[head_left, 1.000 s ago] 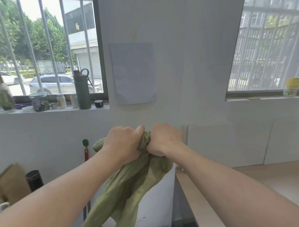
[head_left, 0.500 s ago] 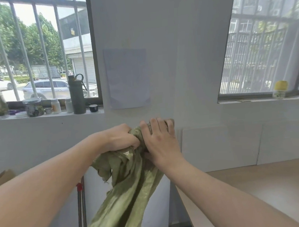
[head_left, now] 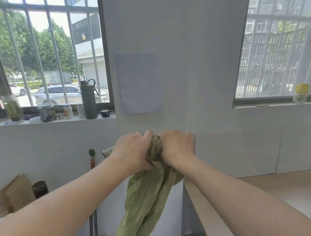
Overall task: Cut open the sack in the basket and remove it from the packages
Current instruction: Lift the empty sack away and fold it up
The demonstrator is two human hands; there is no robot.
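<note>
A green woven sack (head_left: 147, 197) hangs limp in front of me, its top bunched into a tight twist at chest height. My left hand (head_left: 133, 152) and my right hand (head_left: 177, 146) grip that bunched top side by side, knuckles up, almost touching. The sack's loose length drops below the bottom of the view. The basket and the packages are out of sight.
A light wooden table (head_left: 267, 198) runs along the right. The left windowsill (head_left: 50, 120) holds a dark green bottle (head_left: 89, 100), jars and small pots. A cardboard box (head_left: 16, 194), a dark jar (head_left: 39, 189) and a red-handled tool (head_left: 92, 159) stand at the lower left wall.
My right hand has gone from lying flat over the bundle to a closed grip on it. Both hands have wound the sack top tighter. The view has tilted slightly.
</note>
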